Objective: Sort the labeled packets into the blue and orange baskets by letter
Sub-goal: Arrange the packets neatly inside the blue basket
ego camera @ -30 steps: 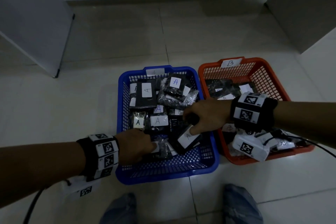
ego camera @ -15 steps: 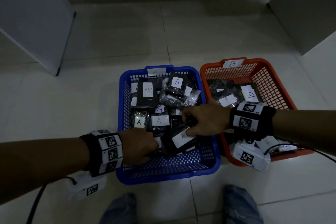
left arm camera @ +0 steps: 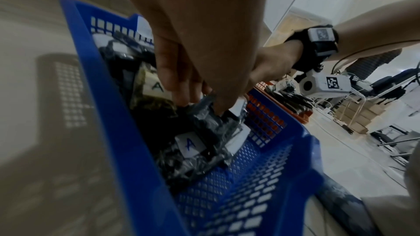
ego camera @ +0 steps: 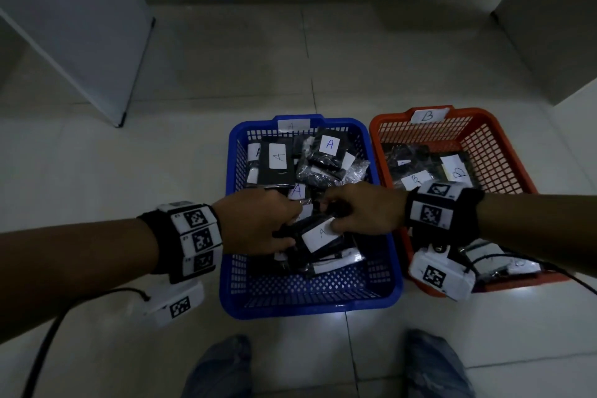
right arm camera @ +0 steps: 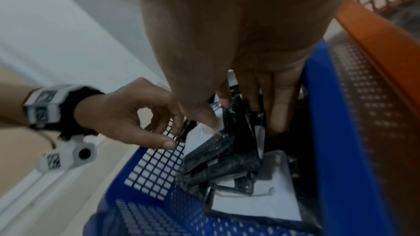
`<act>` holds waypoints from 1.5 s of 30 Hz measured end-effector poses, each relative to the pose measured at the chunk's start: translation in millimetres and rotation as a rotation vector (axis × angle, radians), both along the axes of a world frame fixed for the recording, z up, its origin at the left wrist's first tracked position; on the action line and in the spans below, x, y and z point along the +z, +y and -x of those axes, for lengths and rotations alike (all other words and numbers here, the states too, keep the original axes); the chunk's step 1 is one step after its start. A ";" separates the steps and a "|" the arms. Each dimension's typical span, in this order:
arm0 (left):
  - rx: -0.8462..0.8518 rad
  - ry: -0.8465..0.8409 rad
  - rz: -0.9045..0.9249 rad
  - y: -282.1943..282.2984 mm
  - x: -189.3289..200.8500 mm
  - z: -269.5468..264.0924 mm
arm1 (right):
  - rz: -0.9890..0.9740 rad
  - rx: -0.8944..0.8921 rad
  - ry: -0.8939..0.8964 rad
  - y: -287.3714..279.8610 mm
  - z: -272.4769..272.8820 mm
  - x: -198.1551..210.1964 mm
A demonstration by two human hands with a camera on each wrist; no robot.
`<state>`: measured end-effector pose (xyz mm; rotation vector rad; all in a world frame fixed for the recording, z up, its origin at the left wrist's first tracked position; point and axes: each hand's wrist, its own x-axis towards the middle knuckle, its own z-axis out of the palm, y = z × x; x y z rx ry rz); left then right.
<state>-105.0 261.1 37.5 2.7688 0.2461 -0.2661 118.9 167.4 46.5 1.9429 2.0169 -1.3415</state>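
Note:
A blue basket (ego camera: 310, 305) tagged A holds several black packets with white A labels. To its right, the orange basket (ego camera: 513, 152) tagged B holds packets marked B. Both hands meet over the blue basket's near half. My right hand (ego camera: 329, 223) pinches the right end of a black A packet (ego camera: 318, 234), and in the right wrist view its thumb (right arm camera: 210, 121) presses the white label. My left hand (ego camera: 284, 237) curls its fingers round the packet's left end (left arm camera: 204, 114). Another A packet (left arm camera: 189, 144) lies underneath.
Both baskets stand on a pale tiled floor (ego camera: 129, 187). A white cabinet (ego camera: 64, 26) rises at the back left and another white unit (ego camera: 555, 26) at the back right. My knees in jeans (ego camera: 223, 368) are just below the blue basket. Cables trail from both wrists.
My left hand has moved up and right from the basket's near-left corner to the A packet. The right hand has shifted that packet slightly left and turned its label upward.

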 end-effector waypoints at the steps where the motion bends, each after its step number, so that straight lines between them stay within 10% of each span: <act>1: 0.001 0.009 0.015 -3.1 -1.3 0.5 | -0.030 0.015 -0.015 -1.5 0.7 -1.0; 16: -0.051 -0.103 0.108 -10.2 -1.9 -3.7 | 0.124 -0.089 0.253 -14.9 -0.3 0.6; 24: -0.012 0.186 0.327 -19.5 -5.9 5.3 | 0.141 -0.231 0.412 -22.6 11.0 -17.5; 45: 0.187 0.247 0.424 -18.1 -12.5 10.5 | 0.063 -0.151 0.317 -16.2 -5.4 -11.3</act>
